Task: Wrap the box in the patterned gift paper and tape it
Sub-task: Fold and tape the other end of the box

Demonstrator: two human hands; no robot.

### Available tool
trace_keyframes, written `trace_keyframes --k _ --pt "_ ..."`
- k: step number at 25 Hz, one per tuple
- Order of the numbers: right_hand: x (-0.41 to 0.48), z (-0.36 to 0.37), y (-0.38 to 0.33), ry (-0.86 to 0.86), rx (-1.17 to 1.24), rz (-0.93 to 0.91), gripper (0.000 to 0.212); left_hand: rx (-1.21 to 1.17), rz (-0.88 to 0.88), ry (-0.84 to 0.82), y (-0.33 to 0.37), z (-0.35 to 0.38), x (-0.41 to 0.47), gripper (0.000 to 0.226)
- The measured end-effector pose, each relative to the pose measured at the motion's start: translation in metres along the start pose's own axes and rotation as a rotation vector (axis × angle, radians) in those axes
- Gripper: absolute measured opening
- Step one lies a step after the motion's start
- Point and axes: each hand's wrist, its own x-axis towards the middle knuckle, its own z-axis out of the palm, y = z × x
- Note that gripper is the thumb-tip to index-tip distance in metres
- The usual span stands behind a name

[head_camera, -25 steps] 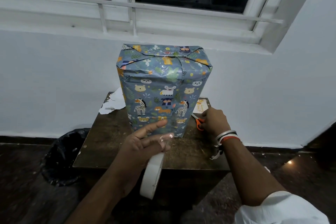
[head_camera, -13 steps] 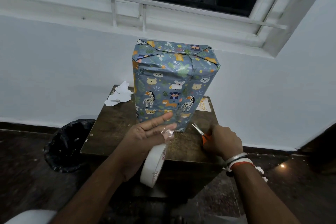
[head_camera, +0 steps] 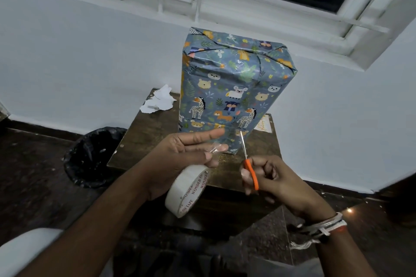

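A tall box (head_camera: 231,87) wrapped in blue animal-print gift paper stands upright on a small dark wooden table (head_camera: 144,141). In front of it my left hand (head_camera: 180,159) holds a roll of clear tape (head_camera: 186,189), with a short strip of tape (head_camera: 217,149) pulled up across its fingertips. My right hand (head_camera: 272,180) grips orange-handled scissors (head_camera: 248,168), their blades pointing up just right of the strip. Neither hand touches the box.
Crumpled white paper scraps (head_camera: 158,101) lie at the table's back left corner. A small card (head_camera: 264,125) lies right of the box. A black-lined bin (head_camera: 94,155) stands on the floor to the left. A white wall and barred window are behind.
My right hand picked the scissors up off the table beside the box and brought them toward the tape strip. My left hand rose slightly with the roll.
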Motion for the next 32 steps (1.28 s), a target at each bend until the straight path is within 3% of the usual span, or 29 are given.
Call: trace_keyframes --k 3,6,13,32 --pt "-0.0029 -0.0056 0.0002 -0.270 0.043 -0.003 0.029 0.020 -0.020 0.003 -0.0011 0.0017 0.0021 0.041" --pt "-0.0028 -0.0059 -0.0003 -0.395 0.053 0.015 0.038 0.046 -0.053 -0.003 -0.0019 0.0026 0.0041 0.042" --pt "0.0009 -0.0061 -0.0060 -0.390 -0.071 0.005 0.031 0.075 -0.094 -0.016 -0.0080 0.0028 0.0079 0.044" --pt "0.0027 -0.0082 -0.0034 -0.370 -0.119 0.050 0.023 0.128 -0.151 -0.019 -0.0069 0.0071 0.0085 0.041"
